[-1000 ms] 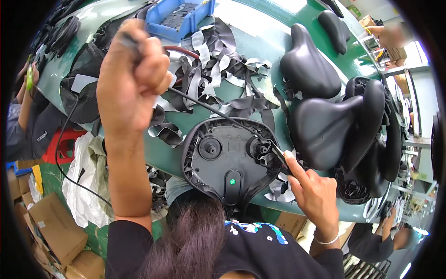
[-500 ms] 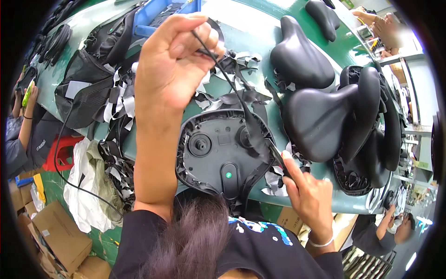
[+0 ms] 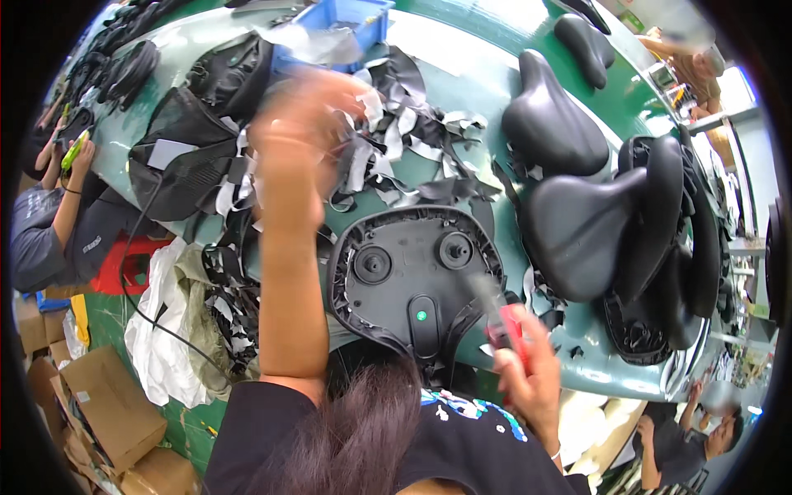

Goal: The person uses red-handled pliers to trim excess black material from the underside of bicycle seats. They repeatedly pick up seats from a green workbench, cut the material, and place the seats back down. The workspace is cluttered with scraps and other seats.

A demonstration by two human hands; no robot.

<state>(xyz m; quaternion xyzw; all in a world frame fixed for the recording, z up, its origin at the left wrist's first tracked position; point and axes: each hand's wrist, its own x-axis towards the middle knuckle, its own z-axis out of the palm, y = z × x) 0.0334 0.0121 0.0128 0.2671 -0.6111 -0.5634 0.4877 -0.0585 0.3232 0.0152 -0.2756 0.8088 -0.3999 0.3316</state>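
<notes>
An upturned saddle (image 3: 396,289), black saddles (image 3: 554,128), offcuts (image 3: 406,78) and blue bin (image 3: 377,33) on a green table (image 3: 470,78).

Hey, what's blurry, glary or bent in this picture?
Head view: motion blur smears the left grip and red-handled knife, while the upturned bicycle saddle looks sharper; head view: glare whitens the far part of the worktable; head view: fisheye distortion bows its edges.

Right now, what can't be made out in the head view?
Head view, left hand: motion blur hides its grip and whether it holds anything.
Head view, red-handled tool in the right hand: motion blurs its blade, so the edge is unclear.
Head view, upturned saddle: its outer side faces down, out of sight.
Head view, blue bin: a blurred pale piece hides part of its inside.
</notes>
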